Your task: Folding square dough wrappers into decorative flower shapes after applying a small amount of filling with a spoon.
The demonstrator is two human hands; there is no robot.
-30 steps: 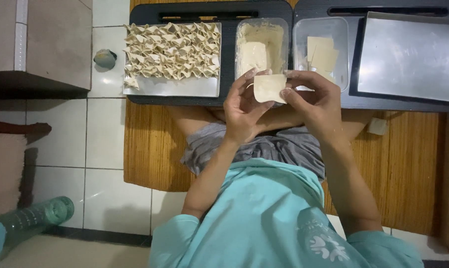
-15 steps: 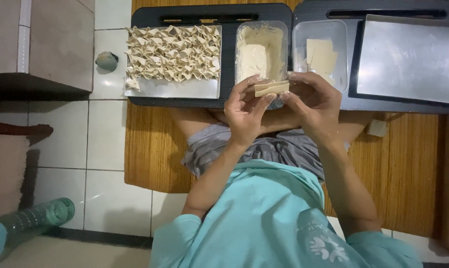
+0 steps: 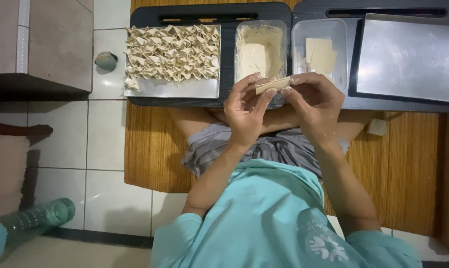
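While your two hands meet above the black tray, you pinch a folded dumpling wrapper at both ends.

Your left hand (image 3: 245, 110) and right hand (image 3: 313, 101) each close fingertips on the pale, folded square dough wrapper (image 3: 272, 85), held level just in front of the clear rectangular plastic tub of cream filling (image 3: 260, 49). Left of that tub, a steel sheet (image 3: 184, 88) carries rows of finished folded dumplings (image 3: 171, 52); right of it sits a clear plastic tub of flat wrappers (image 3: 319, 54), and beyond that a bare steel tray (image 3: 410, 57). The fold looks to be midway: judging by the finished pieces, the ends need bringing together and pressing, with a light grip so the dough does not tear.
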